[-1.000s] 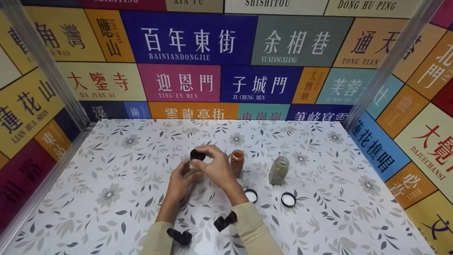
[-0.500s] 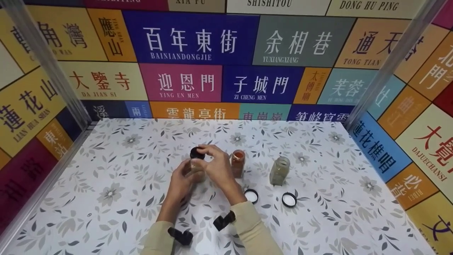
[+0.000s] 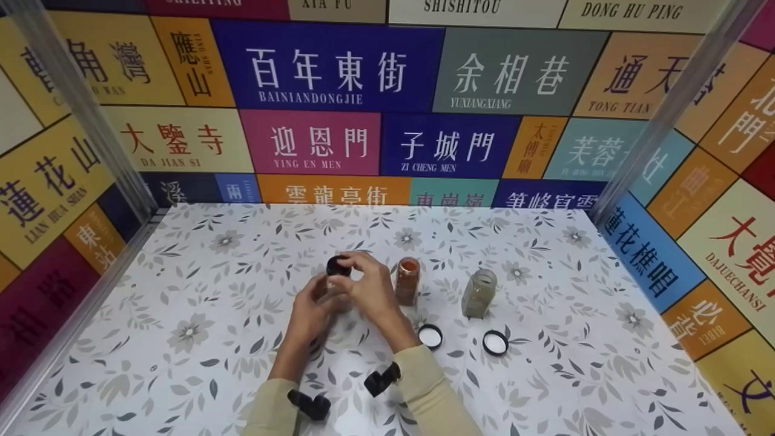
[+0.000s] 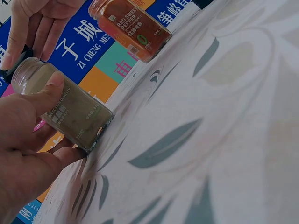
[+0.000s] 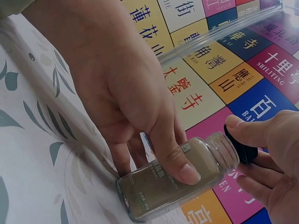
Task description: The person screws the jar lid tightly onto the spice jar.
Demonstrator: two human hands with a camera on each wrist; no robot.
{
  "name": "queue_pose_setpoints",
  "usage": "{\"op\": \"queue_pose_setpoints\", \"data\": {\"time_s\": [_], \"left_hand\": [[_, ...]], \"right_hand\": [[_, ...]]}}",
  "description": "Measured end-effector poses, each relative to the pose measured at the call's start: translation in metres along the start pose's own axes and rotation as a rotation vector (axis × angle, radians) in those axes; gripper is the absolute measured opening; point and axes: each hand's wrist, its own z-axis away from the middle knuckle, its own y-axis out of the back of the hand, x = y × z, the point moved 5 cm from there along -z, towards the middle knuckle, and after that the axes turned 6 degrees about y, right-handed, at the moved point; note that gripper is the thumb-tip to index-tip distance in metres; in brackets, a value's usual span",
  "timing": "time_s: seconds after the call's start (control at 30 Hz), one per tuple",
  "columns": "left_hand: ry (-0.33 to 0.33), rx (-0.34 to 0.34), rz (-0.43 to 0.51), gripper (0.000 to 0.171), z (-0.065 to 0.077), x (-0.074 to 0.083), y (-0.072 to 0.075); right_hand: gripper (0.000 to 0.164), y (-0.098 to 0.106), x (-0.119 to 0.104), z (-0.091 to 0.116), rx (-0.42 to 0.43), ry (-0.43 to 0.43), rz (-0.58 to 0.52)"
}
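My left hand [image 3: 309, 312] grips a square glass spice jar [image 4: 79, 109] holding grey-brown powder, its thumb across the printed label. The jar's base is close over the table, and it leans in both wrist views. At its mouth, my right hand [image 3: 372, 287] pinches a black screw lid [image 3: 337, 266] between thumb and fingers. In the right wrist view the lid sits right at the glass threads of the neck. Just right of my hands stands a lidless jar of red sweet pepper powder [image 3: 407, 284].
A second lidless jar [image 3: 478, 295], with greyish-green contents, stands farther right. Two black-rimmed lids, the left lid [image 3: 430, 336] and the right lid [image 3: 496, 343], lie white side up in front of the jars. Printed panels [image 3: 327, 66] border the floral table [image 3: 194, 375].
Both hands stay at the same jar, the left keeping its grip. The right fingers have shifted slightly on the lid. The other jars and lids stay put.
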Motion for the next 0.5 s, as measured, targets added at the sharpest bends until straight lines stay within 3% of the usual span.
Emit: {"op": "queue_pose_setpoints", "data": {"time_s": [0.3, 0.5], "left_hand": [[0.007, -0.010, 0.022, 0.059, -0.0009, -0.0008, -0.0002], [-0.023, -0.005, 0.037, 0.058, -0.0008, -0.0001, -0.0014]], "right_hand": [[0.028, -0.0044, 0.0058, 0.0028, -0.028, -0.036, 0.030], [0.027, -0.0048, 0.0067, 0.0048, -0.042, -0.038, 0.034]]}}
